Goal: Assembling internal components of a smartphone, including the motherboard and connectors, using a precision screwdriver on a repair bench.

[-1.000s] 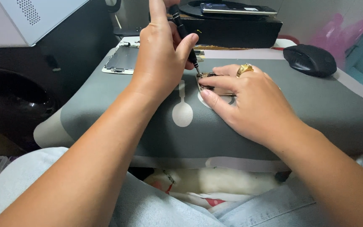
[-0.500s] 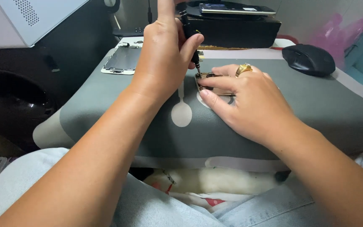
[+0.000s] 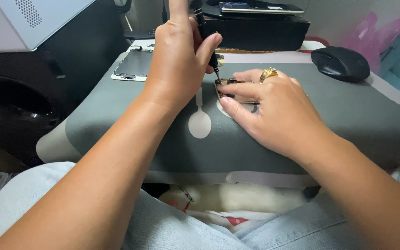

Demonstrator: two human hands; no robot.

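Left hand [image 3: 181, 60] grips screwdriver [image 3: 208, 41] upright on small metal part [image 3: 230, 88], right hand [image 3: 274, 109] pinning it to grey mat [image 3: 348, 120]; tip may slip, jabbing fingers [image 3: 237, 88] beside part.

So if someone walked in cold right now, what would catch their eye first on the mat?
The left hand at mid-mat, pinching a thin black screwdriver upright with its tip down on a small metal part. The right hand, wearing a gold ring, pins that part flat on the grey mat. Further back, a black mouse sits at the right and a phone panel at the left.
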